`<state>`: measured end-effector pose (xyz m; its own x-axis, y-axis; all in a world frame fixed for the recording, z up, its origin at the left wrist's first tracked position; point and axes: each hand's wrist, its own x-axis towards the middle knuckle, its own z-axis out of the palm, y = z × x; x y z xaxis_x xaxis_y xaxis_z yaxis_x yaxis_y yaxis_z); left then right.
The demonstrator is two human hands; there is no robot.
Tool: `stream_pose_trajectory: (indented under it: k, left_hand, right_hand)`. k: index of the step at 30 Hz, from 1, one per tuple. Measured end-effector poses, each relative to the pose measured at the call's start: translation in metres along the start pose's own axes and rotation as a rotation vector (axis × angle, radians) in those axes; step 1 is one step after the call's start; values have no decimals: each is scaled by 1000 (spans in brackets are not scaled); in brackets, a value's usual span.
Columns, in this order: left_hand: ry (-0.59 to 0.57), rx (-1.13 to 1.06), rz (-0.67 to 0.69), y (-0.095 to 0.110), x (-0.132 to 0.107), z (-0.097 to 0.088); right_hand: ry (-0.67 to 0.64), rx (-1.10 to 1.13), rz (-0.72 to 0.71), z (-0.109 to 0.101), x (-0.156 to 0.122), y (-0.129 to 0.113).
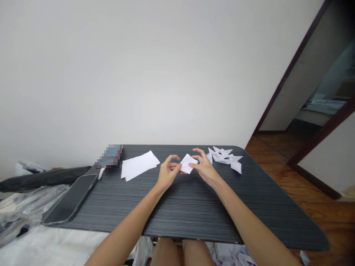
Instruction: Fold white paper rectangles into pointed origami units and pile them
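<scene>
A small folded square of white paper (188, 162) is held between both hands above the dark table, turned with one corner pointing up. My left hand (168, 170) pinches its left corner between thumb and fingers. At the right corner my right hand (203, 167) grips it, thumb on the face and index finger raised. Several folded white paper shapes (224, 157) with pointed ends lie just right of my right hand. To the left of my left hand rest flat white paper sheets (139, 165), overlapping one another.
The dark table (199, 214) stands against a pale wall (177, 74). A phone (72, 199) lies at its left edge, near a blurred-out object (110, 157). Clear plastic wrapping (33, 208) is piled beyond that edge. A doorway and wooden floor (299, 166) are at the right.
</scene>
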<state>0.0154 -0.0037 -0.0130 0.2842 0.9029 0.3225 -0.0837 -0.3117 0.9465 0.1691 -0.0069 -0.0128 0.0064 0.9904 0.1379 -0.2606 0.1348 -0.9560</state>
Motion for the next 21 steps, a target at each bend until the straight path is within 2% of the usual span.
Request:
stream_pose_trajectory:
  k: [4,10,14,17,21]
  left_hand:
    - [-2,35,9,0,-2,-1]
    - [-60,-10,-28,-2,-1,1]
    - [-80,71,-21,-1,1,-3]
    - [-148,310,93,5,-1,-11]
    - [-332,702,354,11,-5,-21]
  right_hand:
    - [-8,53,121,2,-2,2]
    - [-55,42,94,3,0,4]
    - [-186,102,95,0,-5,-7]
    - [-251,101,130,-3,-8,-12]
    - [-295,56,203,-5,-9,-12]
